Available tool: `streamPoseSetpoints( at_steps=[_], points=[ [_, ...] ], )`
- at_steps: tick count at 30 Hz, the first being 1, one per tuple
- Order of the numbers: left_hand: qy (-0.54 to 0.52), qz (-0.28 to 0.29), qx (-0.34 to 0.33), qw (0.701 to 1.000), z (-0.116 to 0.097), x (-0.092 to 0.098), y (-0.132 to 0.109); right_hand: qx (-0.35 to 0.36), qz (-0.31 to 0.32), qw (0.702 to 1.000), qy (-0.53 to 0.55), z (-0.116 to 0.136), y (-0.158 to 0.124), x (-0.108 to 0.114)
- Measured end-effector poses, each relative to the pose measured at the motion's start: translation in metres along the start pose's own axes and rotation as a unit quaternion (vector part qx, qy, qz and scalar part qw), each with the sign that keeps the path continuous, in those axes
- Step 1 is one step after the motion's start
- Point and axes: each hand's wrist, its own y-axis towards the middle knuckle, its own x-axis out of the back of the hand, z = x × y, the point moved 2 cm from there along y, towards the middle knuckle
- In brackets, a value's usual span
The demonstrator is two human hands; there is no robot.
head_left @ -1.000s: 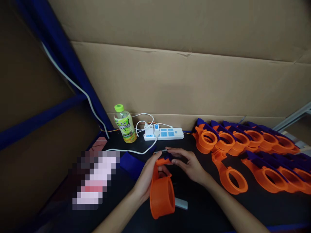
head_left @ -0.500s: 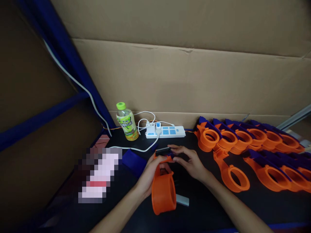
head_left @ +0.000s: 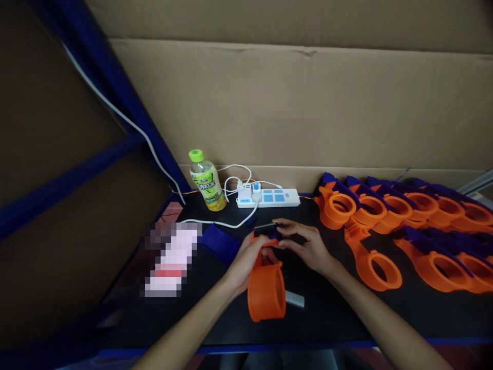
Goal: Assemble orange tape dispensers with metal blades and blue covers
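Observation:
An orange ring-shaped holder (head_left: 267,295) is gripped in my left hand (head_left: 242,264), its ring hanging toward the table's front edge. At the holder's upper end sits a dark strip (head_left: 265,230) with a dark blue part beside it. My right hand (head_left: 306,245) is closed there, thumb and fingers pinching the dark blue part's right end; the fingertips are partly hidden. Behind the ring, a flat grey metal piece (head_left: 295,299) lies on the black table. A dark blue piece (head_left: 220,243) lies left of my left hand.
Orange and blue holders (head_left: 396,205) stand in rows at the right, with a single orange holder (head_left: 379,271) nearer. At the back are a bottle (head_left: 208,185) and a white power strip (head_left: 290,197) with cables. A blurred pale patch (head_left: 173,259) is at left; cardboard stands behind.
The camera view has tilted down, so the table's front edge now shows. The ring's opening has turned slightly. Both hands keep their hold at the holder's upper end.

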Motion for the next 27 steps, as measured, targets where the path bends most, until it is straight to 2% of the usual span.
streamPoseSetpoints(
  at_steps=[8, 13, 16, 21, 25, 27],
  points=[
    [-0.030, 0.026, 0.014, 0.999, 0.000, 0.001, 0.000, -0.057, -0.046, 0.997, 0.037, -0.009, -0.011, -0.015],
    [-0.074, 0.098, 0.000, 0.992, 0.002, -0.006, -0.001, -0.071, -0.065, 0.995, 0.038, -0.013, -0.007, -0.015],
    [-0.076, 0.104, -0.017, 0.991, 0.003, -0.010, -0.002, -0.043, -0.081, 0.995, 0.028, -0.004, -0.004, -0.012],
    [-0.065, 0.108, -0.025, 0.992, -0.002, -0.008, -0.004, 0.045, -0.094, 0.993, -0.060, 0.017, -0.005, -0.008],
    [-0.070, 0.113, -0.070, 0.989, -0.008, -0.006, -0.005, 0.048, -0.152, 0.983, -0.095, 0.016, -0.007, -0.007],
    [-0.063, 0.109, -0.074, 0.989, -0.007, -0.007, -0.004, 0.040, -0.128, 0.984, -0.115, 0.015, -0.007, -0.010]
  ],
)
